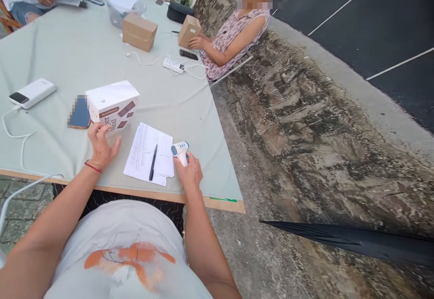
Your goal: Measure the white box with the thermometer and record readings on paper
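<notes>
In my right hand (190, 171) is a white and blue infrared thermometer (181, 151), gripped by its handle near the table's front right edge. My left hand (102, 146), with a red cord at the wrist, is held with its fingers apart beside the near face of a white and brown printed box (113, 104); whether the fingertips touch the box I cannot tell. Between my hands lie sheets of paper (139, 154), and a black pen (153, 162) rests on them. A phone (80, 112) lies just left of the box.
A white power bank (33, 93) with a cable is at the left. Farther back are a cardboard box (139, 32), a power strip (173, 65), a black phone (188, 54) and a plastic bin (117, 16). A person at right holds another cardboard box (189, 31); others sit at the far side.
</notes>
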The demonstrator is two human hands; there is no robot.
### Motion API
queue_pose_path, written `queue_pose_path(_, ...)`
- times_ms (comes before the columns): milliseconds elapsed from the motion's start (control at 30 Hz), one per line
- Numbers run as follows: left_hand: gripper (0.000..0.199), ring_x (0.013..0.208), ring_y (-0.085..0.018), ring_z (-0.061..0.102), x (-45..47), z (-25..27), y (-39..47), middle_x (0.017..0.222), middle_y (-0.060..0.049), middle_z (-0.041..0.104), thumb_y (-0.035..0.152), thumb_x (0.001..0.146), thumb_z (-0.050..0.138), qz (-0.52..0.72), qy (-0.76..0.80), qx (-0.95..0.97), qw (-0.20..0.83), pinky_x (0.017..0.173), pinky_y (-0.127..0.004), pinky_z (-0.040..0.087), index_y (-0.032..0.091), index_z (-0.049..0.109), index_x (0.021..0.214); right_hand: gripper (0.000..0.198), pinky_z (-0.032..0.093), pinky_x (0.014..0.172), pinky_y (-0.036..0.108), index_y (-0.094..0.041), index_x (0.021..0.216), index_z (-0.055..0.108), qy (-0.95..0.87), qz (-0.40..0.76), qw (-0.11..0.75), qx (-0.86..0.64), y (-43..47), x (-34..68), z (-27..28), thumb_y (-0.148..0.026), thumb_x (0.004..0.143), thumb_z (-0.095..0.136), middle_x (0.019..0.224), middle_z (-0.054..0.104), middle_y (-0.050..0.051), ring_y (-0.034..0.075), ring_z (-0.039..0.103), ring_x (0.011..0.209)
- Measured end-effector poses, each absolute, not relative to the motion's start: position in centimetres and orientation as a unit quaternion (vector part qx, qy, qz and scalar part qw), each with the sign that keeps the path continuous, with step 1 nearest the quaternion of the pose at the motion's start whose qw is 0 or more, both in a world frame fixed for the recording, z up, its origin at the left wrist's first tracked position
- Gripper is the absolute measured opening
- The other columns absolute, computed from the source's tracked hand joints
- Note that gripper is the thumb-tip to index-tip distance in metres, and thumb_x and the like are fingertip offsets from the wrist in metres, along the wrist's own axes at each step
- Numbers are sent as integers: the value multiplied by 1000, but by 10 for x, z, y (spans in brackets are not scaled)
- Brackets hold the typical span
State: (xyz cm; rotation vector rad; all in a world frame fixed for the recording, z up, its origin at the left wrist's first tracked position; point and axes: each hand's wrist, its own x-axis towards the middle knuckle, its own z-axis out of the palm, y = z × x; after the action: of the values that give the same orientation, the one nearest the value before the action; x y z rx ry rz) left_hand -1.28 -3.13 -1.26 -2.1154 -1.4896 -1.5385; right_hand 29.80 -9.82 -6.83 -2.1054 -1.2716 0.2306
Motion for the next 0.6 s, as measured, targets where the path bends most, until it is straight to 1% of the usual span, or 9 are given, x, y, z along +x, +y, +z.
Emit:
queue_pose_path(67,39,113,-32,51,-6,-12,-34,116,-15,52,41,86,62,-433,-450,-780,39,101,-52,40,20,54,119,51,41,92,43,-15,122,65,-501,31,337,-797,-101,295,-67,-46,81,61,115,59,17,31,52,109)
queue_pose_path(133,33,110,-31,53,0,-11,-35,116,-15,56,40,92,54,-355,-410,-840,6,97,-50,41,19,59,118,45,40,94,43,-15,120,66,-538,16,368,-759,-101,284,-61,-41,84,61,115,59,17,30,51,110)
queue_pose_path(167,34,110,-31,53,2,-10,-35,119,-16,57,41,95,51,-322,-394,-861,-8,96,-49,41,20,61,119,40,40,93,42,-16,117,66,-563,38,382,-732,-100,277,-57,-40,86,60,110,61,15,29,53,107)
queue_pose_path(233,38,114,-32,52,5,-10,-36,125,-16,57,44,97,47,-271,-367,-889,-29,98,-50,40,21,64,121,32,42,87,37,-17,109,67,-606,131,388,-682,-96,259,-53,-40,89,58,91,63,9,24,57,93)
queue_pose_path(300,42,118,-33,50,7,-12,-37,130,-15,56,50,97,46,-237,-339,-909,-43,100,-53,37,24,65,124,30,42,80,34,-18,105,66,-608,201,379,-668,-91,243,-51,-41,86,63,78,60,4,21,56,81)
queue_pose_path(400,51,122,-37,47,8,-15,-38,134,-16,54,61,94,48,-200,-314,-926,-57,102,-56,34,25,68,124,35,40,76,32,-20,111,64,-601,226,371,-671,-86,227,-50,-34,80,69,75,58,1,19,53,75)
queue_pose_path(467,55,123,-38,45,9,-17,-39,136,-18,52,66,91,50,-185,-318,-928,-60,103,-57,33,25,69,123,40,41,76,32,-21,118,64,-611,239,377,-654,-87,225,-49,-27,79,62,73,57,0,19,52,73)
queue_pose_path(533,57,124,-40,45,9,-18,-39,136,-18,51,68,88,53,-177,-327,-926,-62,101,-57,34,26,69,123,38,42,77,32,-21,118,65,-621,256,416,-613,-91,229,-48,-25,82,53,74,57,1,19,52,73)
queue_pose_path(600,57,123,-40,45,9,-17,-39,135,-18,51,68,87,57,-167,-334,-926,-59,100,-56,36,26,69,123,35,45,80,33,-20,111,67,-617,268,482,-561,-97,236,-49,-28,85,45,80,59,3,19,55,78)
